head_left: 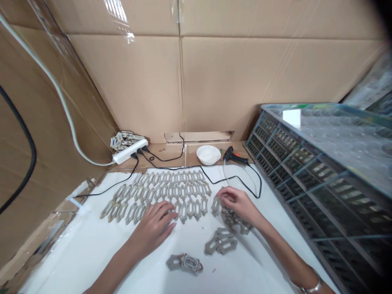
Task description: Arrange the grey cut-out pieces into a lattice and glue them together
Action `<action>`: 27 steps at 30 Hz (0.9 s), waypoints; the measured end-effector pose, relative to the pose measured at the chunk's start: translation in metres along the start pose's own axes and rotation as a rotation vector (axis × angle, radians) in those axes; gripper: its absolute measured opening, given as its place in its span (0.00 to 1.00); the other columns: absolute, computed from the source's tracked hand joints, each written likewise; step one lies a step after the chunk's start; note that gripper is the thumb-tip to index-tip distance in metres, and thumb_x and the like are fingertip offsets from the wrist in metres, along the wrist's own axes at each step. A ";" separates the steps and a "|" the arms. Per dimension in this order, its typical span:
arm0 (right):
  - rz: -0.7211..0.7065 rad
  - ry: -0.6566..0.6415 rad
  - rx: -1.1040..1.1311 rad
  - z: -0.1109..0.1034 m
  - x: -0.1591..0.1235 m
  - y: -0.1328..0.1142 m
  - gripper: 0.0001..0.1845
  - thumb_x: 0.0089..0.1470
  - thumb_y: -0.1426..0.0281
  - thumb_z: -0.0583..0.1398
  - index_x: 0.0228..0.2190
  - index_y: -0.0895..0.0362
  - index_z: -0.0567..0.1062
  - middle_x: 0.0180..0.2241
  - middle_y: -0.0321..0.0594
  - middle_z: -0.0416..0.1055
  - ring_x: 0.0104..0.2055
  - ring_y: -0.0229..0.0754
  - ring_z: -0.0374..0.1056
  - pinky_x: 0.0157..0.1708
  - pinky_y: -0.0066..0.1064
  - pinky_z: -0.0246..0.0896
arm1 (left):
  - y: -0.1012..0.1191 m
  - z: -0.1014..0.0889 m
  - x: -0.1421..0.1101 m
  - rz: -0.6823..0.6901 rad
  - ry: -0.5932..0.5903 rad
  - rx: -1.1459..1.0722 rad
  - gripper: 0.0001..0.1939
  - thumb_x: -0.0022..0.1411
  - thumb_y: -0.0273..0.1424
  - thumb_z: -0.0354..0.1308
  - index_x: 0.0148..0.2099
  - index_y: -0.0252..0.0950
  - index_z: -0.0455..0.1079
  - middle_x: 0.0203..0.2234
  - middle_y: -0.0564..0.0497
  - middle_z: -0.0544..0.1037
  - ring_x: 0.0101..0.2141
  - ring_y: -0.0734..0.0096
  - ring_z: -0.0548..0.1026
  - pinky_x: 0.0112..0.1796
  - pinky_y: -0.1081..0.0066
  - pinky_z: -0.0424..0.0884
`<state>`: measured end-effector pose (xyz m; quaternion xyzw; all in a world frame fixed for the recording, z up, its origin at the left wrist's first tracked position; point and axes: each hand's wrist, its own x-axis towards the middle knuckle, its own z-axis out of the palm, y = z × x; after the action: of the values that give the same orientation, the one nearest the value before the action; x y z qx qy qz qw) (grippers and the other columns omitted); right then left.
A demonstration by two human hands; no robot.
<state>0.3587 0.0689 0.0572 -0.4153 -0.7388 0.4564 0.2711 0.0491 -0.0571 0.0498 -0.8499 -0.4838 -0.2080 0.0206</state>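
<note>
White bowl (pixel 208 154) (contents unclear), left hand (pixel 152 227) spread, right hand (pixel 237 205) pinching grey piece (pixel 215 205)

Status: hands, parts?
Left hand at rows of grey openwork oblong pieces; right hand on a loose grey openwork piece; black power cord looping behind.

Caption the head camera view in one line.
Left hand on rows of grey openwork pieces, right hand on a loose cluster on a white sheet, hot glue gun beyond.

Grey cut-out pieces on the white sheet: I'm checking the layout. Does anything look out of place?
Yes. The rows of pieces are orderly, but below the right hand pieces overlap in a loose clump, and another clump sits apart nearer the front, outside the pattern.
</note>
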 end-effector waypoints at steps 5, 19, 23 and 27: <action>-0.116 0.019 -0.215 0.015 -0.001 -0.002 0.11 0.56 0.72 0.55 0.40 0.55 0.74 0.42 0.42 0.73 0.43 0.41 0.70 0.45 0.33 0.64 | -0.001 -0.001 -0.001 -0.008 -0.007 -0.019 0.11 0.68 0.27 0.52 0.51 0.37 0.69 0.47 0.45 0.74 0.53 0.56 0.66 0.49 0.57 0.67; -0.272 -0.134 -0.613 0.011 -0.009 -0.009 0.09 0.58 0.71 0.57 0.41 0.54 0.75 0.42 0.44 0.73 0.45 0.47 0.66 0.47 0.40 0.60 | 0.000 -0.005 0.003 -0.011 0.060 -0.014 0.11 0.68 0.26 0.51 0.49 0.38 0.71 0.45 0.45 0.75 0.52 0.58 0.68 0.49 0.59 0.67; -0.234 -0.098 -0.573 0.002 -0.006 -0.008 0.12 0.58 0.74 0.55 0.41 0.54 0.75 0.42 0.43 0.72 0.46 0.46 0.66 0.47 0.39 0.59 | -0.002 -0.005 0.002 -0.022 0.110 -0.020 0.11 0.67 0.25 0.50 0.48 0.38 0.71 0.44 0.46 0.76 0.50 0.60 0.69 0.47 0.60 0.67; -0.180 -0.093 -0.610 -0.018 -0.005 -0.007 0.19 0.48 0.83 0.51 0.36 0.55 0.76 0.38 0.42 0.72 0.44 0.46 0.65 0.47 0.39 0.58 | -0.005 -0.003 0.000 -0.039 0.158 -0.025 0.11 0.67 0.23 0.51 0.48 0.38 0.70 0.43 0.46 0.76 0.50 0.60 0.69 0.48 0.60 0.66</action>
<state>0.3731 0.0708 0.0712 -0.3892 -0.8868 0.2068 0.1391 0.0433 -0.0554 0.0518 -0.8216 -0.4943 -0.2808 0.0439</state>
